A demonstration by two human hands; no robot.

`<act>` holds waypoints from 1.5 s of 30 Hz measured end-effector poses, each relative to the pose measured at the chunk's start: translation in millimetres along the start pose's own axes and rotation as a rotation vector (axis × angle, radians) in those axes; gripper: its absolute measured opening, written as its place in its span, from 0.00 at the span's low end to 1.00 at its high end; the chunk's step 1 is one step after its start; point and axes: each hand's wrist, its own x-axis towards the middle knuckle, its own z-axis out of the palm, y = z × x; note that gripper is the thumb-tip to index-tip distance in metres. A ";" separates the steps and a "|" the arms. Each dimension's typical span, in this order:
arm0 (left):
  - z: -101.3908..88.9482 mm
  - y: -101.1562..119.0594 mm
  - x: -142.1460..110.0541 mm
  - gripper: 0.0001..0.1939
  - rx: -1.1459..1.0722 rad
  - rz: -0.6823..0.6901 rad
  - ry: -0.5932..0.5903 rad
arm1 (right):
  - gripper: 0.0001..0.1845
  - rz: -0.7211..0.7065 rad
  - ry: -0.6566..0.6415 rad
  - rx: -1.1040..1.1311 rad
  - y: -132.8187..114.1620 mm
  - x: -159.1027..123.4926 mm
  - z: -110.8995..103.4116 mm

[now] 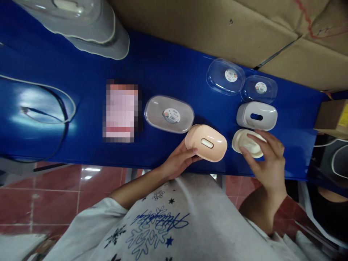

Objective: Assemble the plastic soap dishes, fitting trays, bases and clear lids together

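My left hand (183, 157) is closed round the near left side of a peach plastic box (217, 146), whose top has an oval slot with a cream piece showing in it. My right hand (269, 159) hovers over a small cream oval container (237, 141), thumb and fingers apart; whether the fingertips touch it I cannot tell. Just behind that container stands a grey-white box (268, 110) with an open oval slot. A clear-lidded oval container (154, 112) with a round label lies left of the peach box.
Two clear plastic lids (217, 78) with round labels lie by the cardboard boxes (190, 29) along the back. Larger grey containers (116, 45) stand at the far left. A pixelated pink item (119, 112) and a white cable (54, 87) lie on the blue table (168, 156).
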 end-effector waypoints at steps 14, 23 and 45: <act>-3.8 0.3 -1.6 0.42 -0.043 -0.005 -0.056 | 0.51 -0.126 -0.164 0.037 13.7 181.3 80.9; 4.1 2.9 5.8 0.40 -0.076 0.040 -0.149 | 0.44 -0.162 -0.109 0.215 -45.0 71.0 6.0; 14.7 -5.3 8.5 0.34 0.101 0.153 -0.254 | 0.48 -0.259 0.023 0.333 -46.4 14.1 43.2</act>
